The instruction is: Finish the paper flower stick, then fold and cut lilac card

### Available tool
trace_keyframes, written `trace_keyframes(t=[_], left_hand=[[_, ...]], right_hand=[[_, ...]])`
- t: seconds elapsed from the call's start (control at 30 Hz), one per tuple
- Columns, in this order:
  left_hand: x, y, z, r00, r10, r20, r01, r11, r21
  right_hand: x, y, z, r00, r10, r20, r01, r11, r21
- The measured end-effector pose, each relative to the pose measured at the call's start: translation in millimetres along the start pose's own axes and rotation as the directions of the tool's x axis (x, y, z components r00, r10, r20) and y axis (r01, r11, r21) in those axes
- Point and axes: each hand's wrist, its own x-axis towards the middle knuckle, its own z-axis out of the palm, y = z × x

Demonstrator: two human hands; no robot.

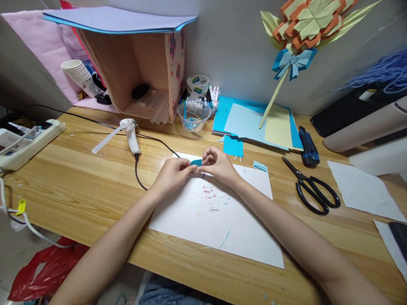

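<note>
One wooden table (98,184) under everything. At the back, left of centre: a cardboard box (176,76), patterned on its right side. Near the front edge, a white sheet (247,225) with red and blue marks. Back right, a long-stemmed paper flower (316,20). Right of the sheet, black-handled scissors (302,176), tips toward the back. Left of it, a white glue gun (132,139). Above the sheet's back edge, left hand (174,173) and right hand (219,165), fingertips almost meeting. Just behind the right hand, a flat blue square (233,146). At the sheet's back right corner, a light-blue scrap (260,166).

Smallest: a teal paper piece (196,162) between both sets of fingertips — long axis side to side, hand to hand. Neither hand clearly nearer. Left end pinched by left thumb and fingers. Right end against curled right fingertips — gripped or merely touched, cannot tell.
</note>
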Motion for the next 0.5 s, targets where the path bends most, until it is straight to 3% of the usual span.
trace_keyframes(t=[0.17,0.3,0.37,0.4,0.5], left_hand=[[0.0,3.5,-1.5,0.999,0.048,-0.010,-0.048,0.999,0.020],[0.7,3.5,1.1,0.993,0.041,-0.110,-0.048,0.997,-0.066],[2.3,3.3,2.4,0.989,-0.070,-0.131,0.036,0.968,-0.247],[3.3,3.3,2.7,0.984,-0.152,-0.096,0.108,0.927,-0.360],[5.6,4.0,1.6,0.948,-0.300,0.108,0.301,0.731,-0.612]], right_hand=[[2.9,-3.4,-6.9,0.986,0.050,0.158,-0.057,0.997,0.044],[3.3,0.5,-6.1,0.999,0.010,0.042,-0.011,0.999,0.030],[2.0,2.1,-5.4,0.988,-0.136,-0.076,0.131,0.989,-0.067],[0.8,2.1,-5.3,0.961,-0.252,-0.118,0.232,0.960,-0.157],[-4.1,-0.3,-5.1,0.803,-0.594,-0.055,0.521,0.743,-0.420]])
